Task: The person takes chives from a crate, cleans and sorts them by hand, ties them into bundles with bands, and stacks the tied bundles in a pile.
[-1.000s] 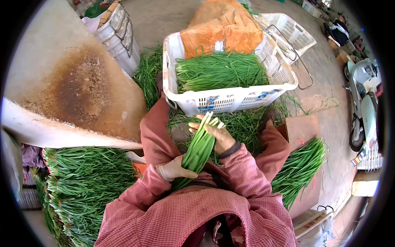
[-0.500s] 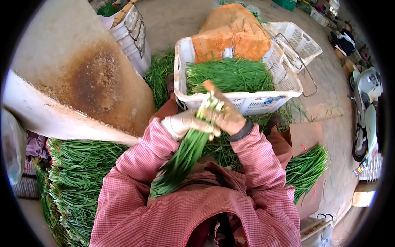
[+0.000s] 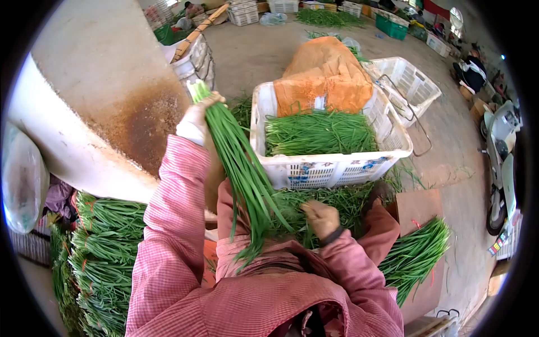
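Observation:
My left hand [image 3: 197,115], in a pale glove, is closed around the white stem ends of a bunch of green chives [image 3: 238,151]. It is raised beside the rust-stained pillar, and the long leaves hang down toward my lap. Lower and to the right, my right hand [image 3: 321,219] is apart from the bunch, above loose greens on the floor. Its fingers are curled in, and whatever they may hold is hidden. In front of me stands a white plastic crate [image 3: 337,163] with more chives [image 3: 323,132] lying in it.
An orange-brown sack [image 3: 328,76] leans in the crate, with another white crate [image 3: 412,84] behind. Tied bundles [image 3: 109,253] are stacked at left. Another bundle [image 3: 418,255] lies on a brown board at right. The stained pillar [image 3: 112,78] borders my left arm; a scooter [image 3: 499,151] stands far right.
My left hand has carried the chives up and to the left, away from my right hand. My right hand has left the bunch and dropped toward my lap. The view has tilted up.

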